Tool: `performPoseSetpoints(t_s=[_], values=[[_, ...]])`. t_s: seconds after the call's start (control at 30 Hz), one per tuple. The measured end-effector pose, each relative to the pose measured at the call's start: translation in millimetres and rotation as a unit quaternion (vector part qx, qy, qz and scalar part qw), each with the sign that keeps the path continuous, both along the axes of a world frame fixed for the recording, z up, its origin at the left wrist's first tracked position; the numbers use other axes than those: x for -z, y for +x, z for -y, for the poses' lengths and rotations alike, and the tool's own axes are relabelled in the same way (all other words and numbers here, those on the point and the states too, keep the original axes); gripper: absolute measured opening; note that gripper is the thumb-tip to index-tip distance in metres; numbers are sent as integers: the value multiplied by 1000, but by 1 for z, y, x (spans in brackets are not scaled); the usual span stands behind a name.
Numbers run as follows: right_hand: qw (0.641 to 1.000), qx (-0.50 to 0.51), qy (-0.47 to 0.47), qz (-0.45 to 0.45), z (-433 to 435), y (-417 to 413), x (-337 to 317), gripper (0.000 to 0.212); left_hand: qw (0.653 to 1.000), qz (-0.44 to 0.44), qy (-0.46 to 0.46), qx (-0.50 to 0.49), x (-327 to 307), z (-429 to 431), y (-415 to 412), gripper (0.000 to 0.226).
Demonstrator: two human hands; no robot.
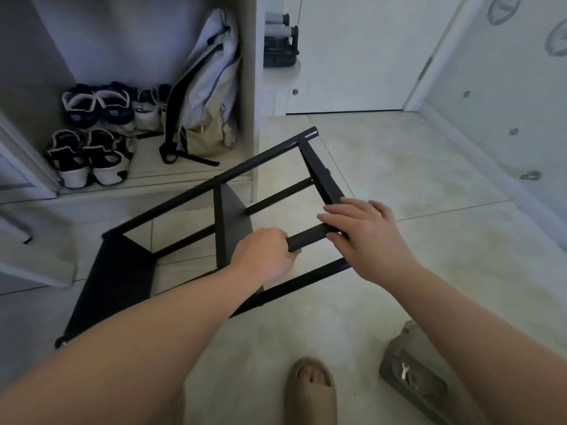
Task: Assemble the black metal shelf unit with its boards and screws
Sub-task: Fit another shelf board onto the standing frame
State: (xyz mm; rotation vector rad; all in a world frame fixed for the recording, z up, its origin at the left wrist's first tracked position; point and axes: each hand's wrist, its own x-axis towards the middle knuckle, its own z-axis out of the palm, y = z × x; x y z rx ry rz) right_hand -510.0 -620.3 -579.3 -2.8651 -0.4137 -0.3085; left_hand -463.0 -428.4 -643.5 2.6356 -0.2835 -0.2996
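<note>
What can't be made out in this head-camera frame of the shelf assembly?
- Head view: the corner joint of the shelf frame is covered by the right hand, so any screw there is hidden.
- The rail stretch gripped by the left hand is hidden.
- Part of the frame's near side is behind the left forearm.
- The grey packet is blurred. Apart from a small wrench, its contents are unreadable.

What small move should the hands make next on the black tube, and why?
Probably the left hand should press the black tube toward the end crossbar while the right hand steadies that corner. The left hand grips the tube, and its end meets the crossbar under the right fingers; whether it is seated is hidden.
</note>
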Motion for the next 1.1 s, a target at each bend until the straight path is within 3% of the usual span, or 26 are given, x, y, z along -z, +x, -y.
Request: performPoseSetpoints(t_s=[0.23, 0.37, 0.6, 0.83, 1.1], values=[[997, -8, -69, -34, 53, 1, 64, 26, 995, -19, 88, 34, 57, 58, -3, 20], [996, -29, -84, 16, 72, -13, 102, 31, 989, -30, 137, 48, 85, 79, -12, 4], [995, -50, -89, 16, 90, -49, 159, 34, 980, -63, 168, 89, 119, 91, -43, 7], [992, -81, -93, -30, 76, -57, 179, 39, 971, -98, 197, 88, 131, 75, -66, 11], [983, -148, -100, -38, 14, -26, 198, 20, 966, -111, 227, 60, 145, 3, -47, 19]])
